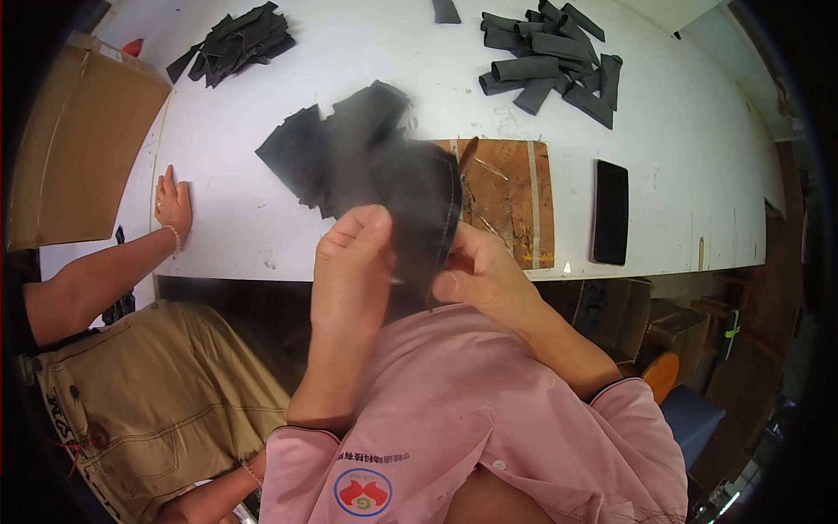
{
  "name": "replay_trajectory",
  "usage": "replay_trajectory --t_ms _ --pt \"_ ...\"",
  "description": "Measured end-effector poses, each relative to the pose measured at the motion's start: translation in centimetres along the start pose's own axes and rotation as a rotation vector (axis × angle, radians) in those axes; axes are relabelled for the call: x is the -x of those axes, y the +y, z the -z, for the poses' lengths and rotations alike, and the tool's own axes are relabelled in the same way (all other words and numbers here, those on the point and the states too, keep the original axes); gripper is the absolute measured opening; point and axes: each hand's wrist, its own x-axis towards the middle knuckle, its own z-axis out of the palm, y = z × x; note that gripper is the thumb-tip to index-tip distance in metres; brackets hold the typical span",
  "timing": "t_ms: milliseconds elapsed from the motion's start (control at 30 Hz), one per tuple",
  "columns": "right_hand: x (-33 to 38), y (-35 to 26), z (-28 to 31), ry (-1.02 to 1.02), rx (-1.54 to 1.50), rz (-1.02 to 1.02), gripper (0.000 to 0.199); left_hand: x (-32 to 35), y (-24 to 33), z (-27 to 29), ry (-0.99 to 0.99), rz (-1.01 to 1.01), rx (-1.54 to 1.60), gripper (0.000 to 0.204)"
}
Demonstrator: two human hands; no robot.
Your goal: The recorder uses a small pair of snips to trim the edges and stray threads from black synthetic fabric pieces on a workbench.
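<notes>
A dark stitched fabric piece (421,196) is held up in front of me, with a pale seam line along its right edge. My left hand (353,262) pinches its left side, thumb uppermost and fingers curled. On the lower right edge, my right hand (485,272) is closed, its thumb bent and some fingers hidden behind the fabric. Just beyond lies a loose pile of black fabric pieces (301,157) on the white table (668,113). Part of the held piece is blurred.
A scuffed brown board (515,201) with a dark-handled tool lies behind my right hand. Farther right is a black phone (610,212). Rolled dark pieces (559,57) and flat scraps (240,44) are heaped at the back. Another person's hand (173,201) rests left, near a cardboard box (92,144).
</notes>
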Motion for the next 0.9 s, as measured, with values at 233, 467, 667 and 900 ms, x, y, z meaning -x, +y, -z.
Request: replay_trajectory --t_ms 233,467,667,900 --pt "0.3 -0.5 -0.9 0.1 0.073 0.112 0.031 0.6 -1.2 -1.6 0.008 -0.404 -0.698 0.009" --pt "0.2 0.8 -0.7 0.304 -0.13 0.082 0.019 1.5 -1.0 -1.2 -0.048 -0.282 -0.299 0.015" --pt "-0.1 0.6 -0.8 0.364 -0.099 0.073 0.024 3.3 -2.4 0.1 -0.134 -0.227 -0.216 0.03" --pt "-0.3 0.4 -1.0 0.374 -0.1 0.076 0.022 3.0 -2.7 -0.4 -0.069 -0.234 -0.35 0.018"
